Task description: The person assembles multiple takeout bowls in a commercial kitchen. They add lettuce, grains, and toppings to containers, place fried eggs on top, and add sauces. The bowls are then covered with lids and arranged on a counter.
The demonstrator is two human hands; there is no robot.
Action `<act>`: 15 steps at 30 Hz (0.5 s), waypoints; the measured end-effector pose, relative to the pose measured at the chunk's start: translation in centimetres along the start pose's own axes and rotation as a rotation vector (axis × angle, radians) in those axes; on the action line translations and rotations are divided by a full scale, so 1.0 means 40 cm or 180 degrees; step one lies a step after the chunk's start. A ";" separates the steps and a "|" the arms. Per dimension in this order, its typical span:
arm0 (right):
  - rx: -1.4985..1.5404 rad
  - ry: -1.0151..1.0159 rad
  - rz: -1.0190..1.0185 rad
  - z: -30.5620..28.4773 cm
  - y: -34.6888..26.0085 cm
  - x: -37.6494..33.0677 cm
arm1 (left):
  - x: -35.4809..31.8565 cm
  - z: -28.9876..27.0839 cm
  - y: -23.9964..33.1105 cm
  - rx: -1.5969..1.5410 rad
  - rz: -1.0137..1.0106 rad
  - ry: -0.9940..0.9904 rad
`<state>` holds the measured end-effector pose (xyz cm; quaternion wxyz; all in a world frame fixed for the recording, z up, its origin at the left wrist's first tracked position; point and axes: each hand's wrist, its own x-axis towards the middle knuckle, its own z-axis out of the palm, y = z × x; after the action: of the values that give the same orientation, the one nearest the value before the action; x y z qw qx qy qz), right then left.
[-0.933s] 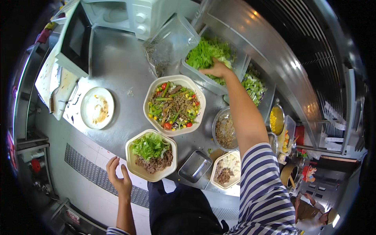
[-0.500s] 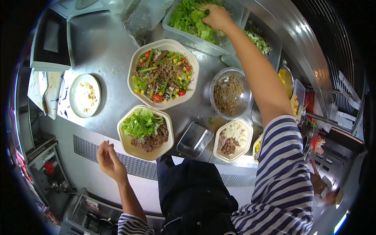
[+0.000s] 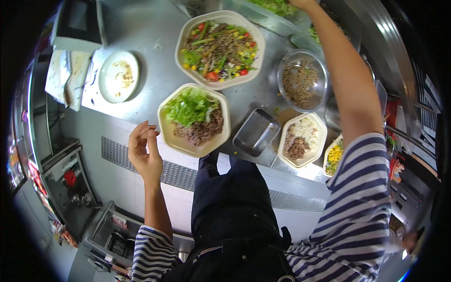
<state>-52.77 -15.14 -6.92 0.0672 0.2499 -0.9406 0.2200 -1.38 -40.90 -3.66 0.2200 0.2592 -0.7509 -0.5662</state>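
My left hand [image 3: 145,152] hovers just left of a cream octagonal bowl [image 3: 199,149]. Its fingers are loosely curled and apart, with nothing in them. In that bowl, torn green lettuce [image 3: 187,107] lies beside cooked minced meat [image 3: 203,128]. My right arm stretches to the far edge of the view, where my right hand [image 3: 303,3] is at a clear plastic tub [image 3: 263,19] of lettuce leaves [image 3: 277,5]. The frame cuts off its fingers, so any hold is hidden. Behind the first bowl stands a larger bowl [image 3: 259,47] of salad with meat, tomatoes, corn and asparagus.
A metal bowl of minced meat [image 3: 300,84], an oblong metal tin [image 3: 256,131] and a smaller bowl with white shreds and meat [image 3: 303,141] stand to the right. Leftward are a used plate [image 3: 119,77] and a knife [image 3: 68,77] on a board. A corn container [image 3: 334,155] sits near my right sleeve.
The view has shifted, so the counter appears higher and further right, and my right hand is now mostly out of frame. My left hand is closer to the lettuce-and-meat bowl.
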 end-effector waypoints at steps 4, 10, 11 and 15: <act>0.0314 -0.0129 0.0463 -0.029 -0.104 -0.046 | -0.036 -0.060 -0.020 -0.0023 -0.0261 0.0201; 0.0130 0.0236 0.0521 -0.073 -0.090 -0.086 | -0.055 -0.086 -0.017 -0.0150 -0.0261 0.0100; 0.0286 0.0275 0.0675 -0.085 -0.114 -0.080 | -0.059 -0.091 -0.011 -0.0188 -0.0272 0.0123; 0.0683 0.0425 0.0802 -0.191 -0.203 -0.145 | -0.064 -0.087 0.018 -0.0245 -0.0410 0.0028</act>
<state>-43.58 -15.50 1.64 0.0744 0.1207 -0.9290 0.3419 2.65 -41.66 -2.17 0.1961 0.3008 -0.7093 -0.6065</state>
